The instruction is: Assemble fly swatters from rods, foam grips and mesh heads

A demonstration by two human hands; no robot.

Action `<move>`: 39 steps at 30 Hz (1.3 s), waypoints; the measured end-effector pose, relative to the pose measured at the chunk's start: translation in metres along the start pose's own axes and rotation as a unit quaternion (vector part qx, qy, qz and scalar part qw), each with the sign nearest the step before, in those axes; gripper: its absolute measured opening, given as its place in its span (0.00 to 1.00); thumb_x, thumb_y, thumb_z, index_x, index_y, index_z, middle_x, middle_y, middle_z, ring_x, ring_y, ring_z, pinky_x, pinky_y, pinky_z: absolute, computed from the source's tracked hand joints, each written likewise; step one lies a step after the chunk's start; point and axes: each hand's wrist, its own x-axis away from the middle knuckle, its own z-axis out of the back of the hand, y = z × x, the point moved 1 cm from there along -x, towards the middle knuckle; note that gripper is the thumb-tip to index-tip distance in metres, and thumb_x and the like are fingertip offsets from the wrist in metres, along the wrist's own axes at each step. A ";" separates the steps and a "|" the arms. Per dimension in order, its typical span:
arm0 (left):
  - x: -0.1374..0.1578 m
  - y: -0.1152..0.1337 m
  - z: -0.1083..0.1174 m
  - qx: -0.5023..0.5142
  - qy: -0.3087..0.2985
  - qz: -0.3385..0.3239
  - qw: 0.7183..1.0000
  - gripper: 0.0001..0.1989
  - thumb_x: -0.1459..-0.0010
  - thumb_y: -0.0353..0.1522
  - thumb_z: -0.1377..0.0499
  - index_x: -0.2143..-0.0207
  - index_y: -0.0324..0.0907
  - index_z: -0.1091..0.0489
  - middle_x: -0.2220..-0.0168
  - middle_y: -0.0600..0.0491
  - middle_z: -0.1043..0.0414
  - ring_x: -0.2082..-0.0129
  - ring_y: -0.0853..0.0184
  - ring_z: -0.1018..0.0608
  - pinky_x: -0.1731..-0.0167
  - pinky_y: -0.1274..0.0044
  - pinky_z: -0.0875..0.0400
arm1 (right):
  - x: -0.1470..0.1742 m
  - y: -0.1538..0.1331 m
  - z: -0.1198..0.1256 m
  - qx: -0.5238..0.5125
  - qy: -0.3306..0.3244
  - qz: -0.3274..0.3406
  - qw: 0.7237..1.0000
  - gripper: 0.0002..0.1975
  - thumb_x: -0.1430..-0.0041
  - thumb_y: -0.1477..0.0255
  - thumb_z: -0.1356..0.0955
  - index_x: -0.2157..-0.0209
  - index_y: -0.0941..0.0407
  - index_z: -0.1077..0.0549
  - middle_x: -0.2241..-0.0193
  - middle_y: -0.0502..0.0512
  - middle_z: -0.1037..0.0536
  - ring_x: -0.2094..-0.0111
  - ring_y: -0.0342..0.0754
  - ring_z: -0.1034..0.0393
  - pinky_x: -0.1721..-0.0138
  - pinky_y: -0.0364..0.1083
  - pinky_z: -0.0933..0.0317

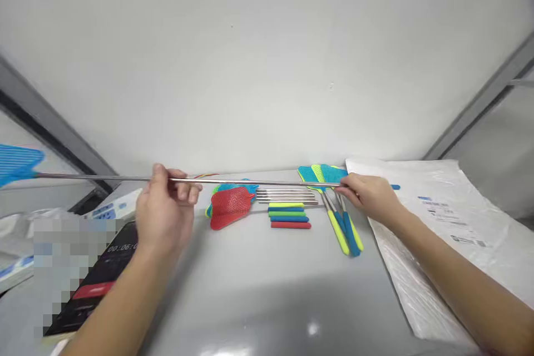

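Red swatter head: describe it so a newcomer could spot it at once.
On the grey table, find the row of metal rods. At its left end lies the red swatter head, overlapping others; its red sets it apart from the blue head behind.

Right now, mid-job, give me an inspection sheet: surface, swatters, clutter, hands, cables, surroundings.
Surface: grey table, shiny, with light reflections.
Swatters: blue swatter held across; red head atop others, metal rods to their right; five loose handles nearer the camera; swatters with handles farther right.
Clutter: phone at left, white package at right.
Hands: left hand and right hand both hold the blue swatter.
Cables: nothing clearly seen.
Surroundings: pale wall, grey bars either side.
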 end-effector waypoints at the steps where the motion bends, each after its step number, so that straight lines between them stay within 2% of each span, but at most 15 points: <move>1: -0.002 0.002 0.003 0.003 0.003 -0.002 1.000 0.17 0.35 0.37 0.50 0.75 0.40 0.34 0.88 0.61 0.48 0.85 0.75 0.40 0.72 0.76 0.33 | -0.001 0.006 -0.001 -0.001 -0.006 -0.007 1.000 0.16 0.34 0.60 0.40 0.68 0.54 0.31 0.74 0.48 0.25 0.75 0.43 0.33 0.76 0.42 0.52; 6: -0.008 0.010 0.014 0.007 0.018 -0.011 1.000 0.17 0.35 0.38 0.51 0.76 0.42 0.35 0.88 0.61 0.50 0.85 0.75 0.41 0.69 0.75 0.32 | -0.002 0.024 -0.006 0.000 -0.036 -0.020 0.999 0.15 0.34 0.62 0.40 0.69 0.54 0.31 0.75 0.49 0.25 0.76 0.43 0.34 0.76 0.42 0.53; 9: -0.009 0.011 0.014 0.015 0.015 -0.015 1.000 0.17 0.35 0.38 0.51 0.76 0.42 0.36 0.87 0.61 0.50 0.85 0.75 0.42 0.69 0.76 0.32 | -0.003 0.022 -0.010 0.009 -0.047 -0.011 0.999 0.16 0.34 0.61 0.41 0.71 0.55 0.33 0.77 0.48 0.27 0.77 0.43 0.35 0.77 0.42 0.54; 13: -0.004 0.002 0.007 0.008 -0.008 0.014 1.000 0.13 0.37 0.37 0.46 0.74 0.41 0.35 0.86 0.62 0.47 0.84 0.75 0.40 0.68 0.77 0.32 | -0.003 0.012 -0.013 0.009 -0.048 -0.001 0.999 0.18 0.33 0.61 0.42 0.74 0.55 0.36 0.79 0.47 0.28 0.79 0.42 0.38 0.77 0.42 0.57; 15: 0.004 -0.005 0.001 -0.019 -0.049 0.036 0.998 0.10 0.39 0.36 0.44 0.72 0.41 0.34 0.85 0.62 0.44 0.84 0.75 0.38 0.71 0.78 0.33 | -0.004 0.007 -0.012 0.002 -0.041 0.008 0.999 0.18 0.33 0.61 0.42 0.74 0.55 0.36 0.79 0.47 0.29 0.80 0.42 0.39 0.77 0.42 0.58; 18: 0.021 -0.017 -0.010 -0.074 -0.140 0.068 0.985 0.10 0.41 0.38 0.42 0.69 0.41 0.32 0.82 0.59 0.39 0.82 0.74 0.35 0.77 0.80 0.37 | -0.004 0.000 -0.011 -0.013 -0.029 0.027 0.999 0.18 0.32 0.62 0.43 0.73 0.55 0.35 0.79 0.48 0.28 0.79 0.42 0.38 0.78 0.42 0.59; 22: 0.038 -0.028 -0.019 -0.139 -0.227 0.095 0.959 0.12 0.39 0.41 0.45 0.65 0.42 0.31 0.79 0.57 0.35 0.80 0.72 0.33 0.77 0.79 0.39 | -0.003 -0.006 -0.009 -0.023 -0.012 0.047 0.999 0.19 0.32 0.62 0.44 0.74 0.55 0.35 0.80 0.48 0.29 0.80 0.41 0.40 0.78 0.43 0.60; 28: 0.040 -0.031 -0.025 -0.207 -0.286 0.114 0.929 0.13 0.39 0.43 0.45 0.65 0.43 0.29 0.75 0.56 0.32 0.77 0.71 0.30 0.71 0.76 0.35 | -0.005 -0.013 -0.006 -0.023 -0.006 0.059 0.998 0.19 0.32 0.63 0.44 0.75 0.55 0.36 0.81 0.48 0.30 0.81 0.41 0.41 0.79 0.42 0.60; 33: 0.045 -0.032 -0.031 -0.288 -0.340 0.079 0.892 0.12 0.39 0.41 0.44 0.70 0.43 0.29 0.75 0.55 0.29 0.74 0.69 0.29 0.69 0.77 0.36 | -0.005 -0.023 -0.004 -0.027 -0.015 0.068 0.997 0.18 0.32 0.63 0.44 0.74 0.56 0.36 0.80 0.48 0.30 0.80 0.41 0.40 0.78 0.43 0.60; 36: 0.048 -0.034 -0.033 -0.322 -0.374 0.065 0.867 0.17 0.37 0.41 0.47 0.76 0.42 0.31 0.78 0.55 0.30 0.74 0.69 0.30 0.70 0.77 0.37 | -0.004 -0.027 -0.004 -0.031 -0.018 0.077 0.996 0.18 0.32 0.64 0.43 0.74 0.56 0.36 0.80 0.48 0.30 0.80 0.41 0.39 0.78 0.43 0.60; 39: 0.050 -0.036 -0.037 -0.324 -0.390 0.068 0.859 0.21 0.35 0.41 0.50 0.79 0.42 0.34 0.83 0.57 0.36 0.79 0.71 0.34 0.75 0.77 0.41 | -0.004 -0.028 -0.004 -0.029 -0.021 0.080 0.996 0.18 0.32 0.64 0.44 0.74 0.56 0.36 0.81 0.48 0.30 0.80 0.41 0.39 0.78 0.43 0.60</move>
